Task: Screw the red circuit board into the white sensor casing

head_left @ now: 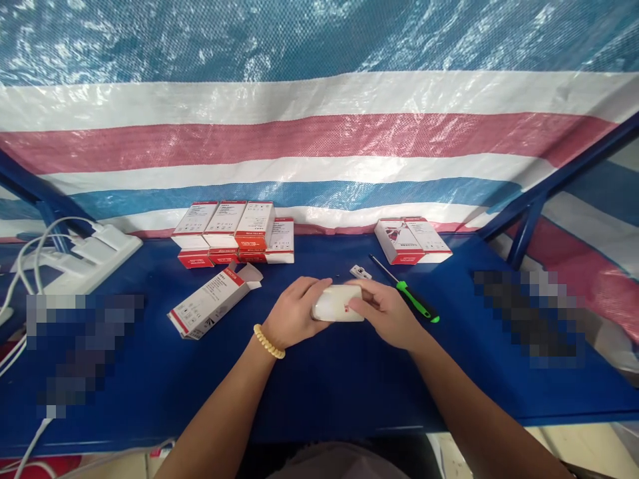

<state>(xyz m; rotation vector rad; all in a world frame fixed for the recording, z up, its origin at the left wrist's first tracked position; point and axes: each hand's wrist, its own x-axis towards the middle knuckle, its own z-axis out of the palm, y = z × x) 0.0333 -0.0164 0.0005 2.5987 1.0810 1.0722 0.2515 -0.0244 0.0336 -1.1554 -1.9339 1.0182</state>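
two hands meet at the middle of the blue bench [319, 389], the left hand [293, 314] and right hand [384, 314] each with fingers [313, 286] clamped on one end of a small white casing [335, 303], likely to steady it; its underside is hidden. just right lies a green-handled screwdriver [407, 293], a tiny grey part [360, 272] near its tip, both within reach. left, an open carton [212, 303] lies on its side, contents unseen; print on the stacked cartons [232, 229] behind is unreadable.
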